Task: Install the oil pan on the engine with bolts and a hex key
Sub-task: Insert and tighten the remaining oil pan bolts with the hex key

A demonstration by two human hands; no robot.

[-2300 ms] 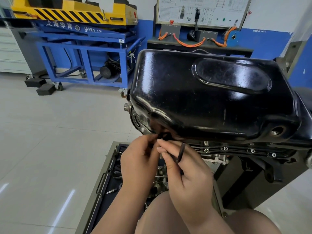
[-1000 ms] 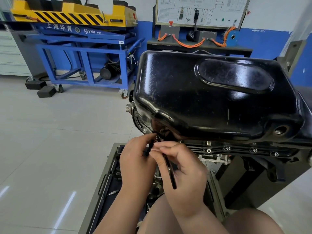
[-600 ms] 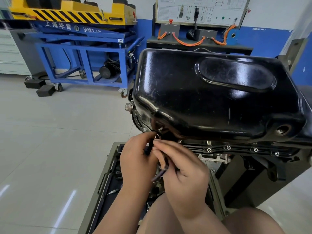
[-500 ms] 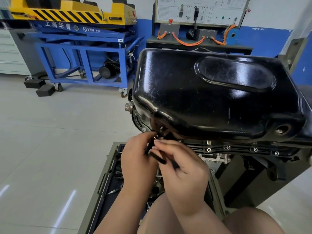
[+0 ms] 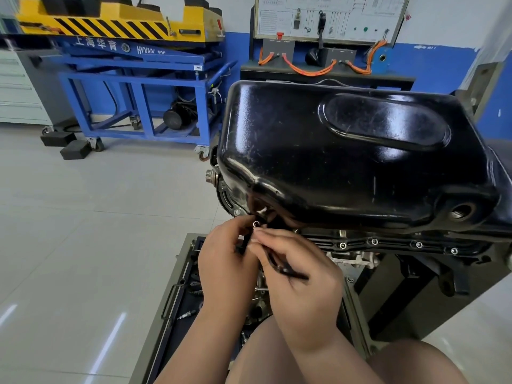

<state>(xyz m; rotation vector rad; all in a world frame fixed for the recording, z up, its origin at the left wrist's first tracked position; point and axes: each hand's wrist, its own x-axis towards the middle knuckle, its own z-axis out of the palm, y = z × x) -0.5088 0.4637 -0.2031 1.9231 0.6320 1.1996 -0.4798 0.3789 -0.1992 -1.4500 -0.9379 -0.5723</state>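
Observation:
A glossy black oil pan (image 5: 346,159) sits on top of the upturned engine (image 5: 352,256) on a stand. Several bolts (image 5: 374,241) line its near flange. At the pan's near-left corner a bolt head (image 5: 256,223) shows just above my fingers. My right hand (image 5: 299,275) pinches a black hex key (image 5: 282,268) whose long arm lies across my fingers pointing right. My left hand (image 5: 224,261) pinches the key's upright part just below that bolt.
A grey tool tray (image 5: 177,295) with loose parts lies on the floor under my hands. A blue and yellow lift cart (image 5: 138,76) stands at the back left. A wiring trainer board (image 5: 327,20) stands behind the engine. My knees are at the bottom edge.
The hex key's long arm has swung round under my right hand, from pointing down to pointing right. Both hands stay at the pan's near-left corner.

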